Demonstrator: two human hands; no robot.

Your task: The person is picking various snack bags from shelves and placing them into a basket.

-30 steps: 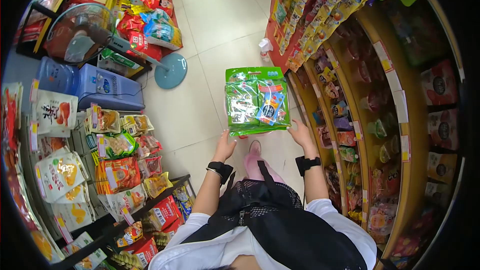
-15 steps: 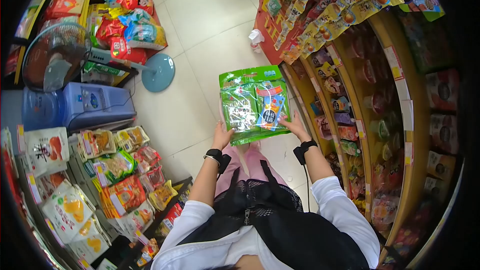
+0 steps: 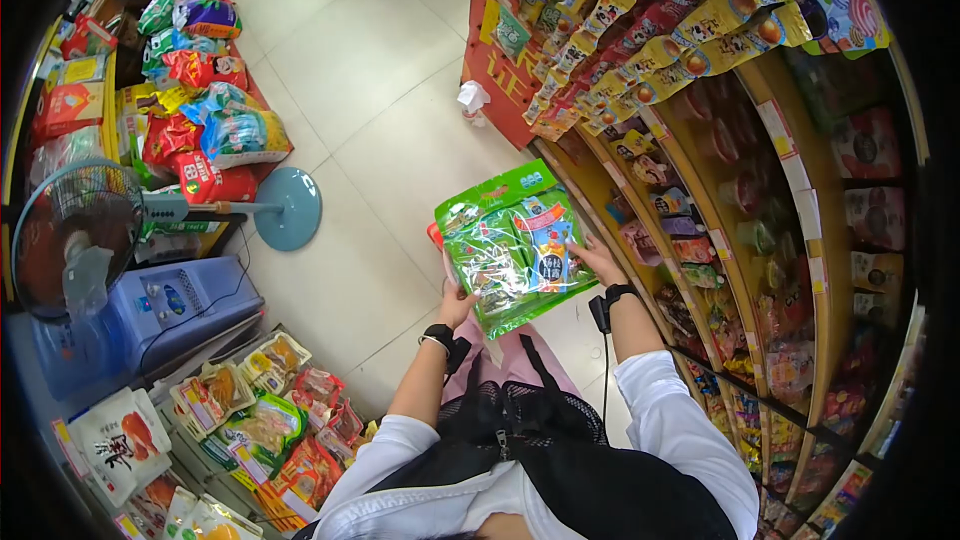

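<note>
I hold a large green snack packet point(image 3: 510, 245) with clear windows in front of me, tilted with its top toward the right shelf. My left hand point(image 3: 457, 305) grips its lower left corner. My right hand point(image 3: 598, 258) holds its right edge. Both wrists wear black bands. The packet hides my fingers behind it.
A wooden shelf rack point(image 3: 800, 240) full of snacks stands at my right, with hanging packets point(image 3: 640, 30) on top. At my left are a snack display point(image 3: 250, 420), a blue water dispenser point(image 3: 150, 310), a standing fan point(image 3: 75, 240) and stacked bags point(image 3: 200, 100). Tiled floor point(image 3: 370, 120) lies ahead.
The packet has tilted clockwise and come closer to the right shelf. My view has shifted, so the left display slid down and the fan moved lower.
</note>
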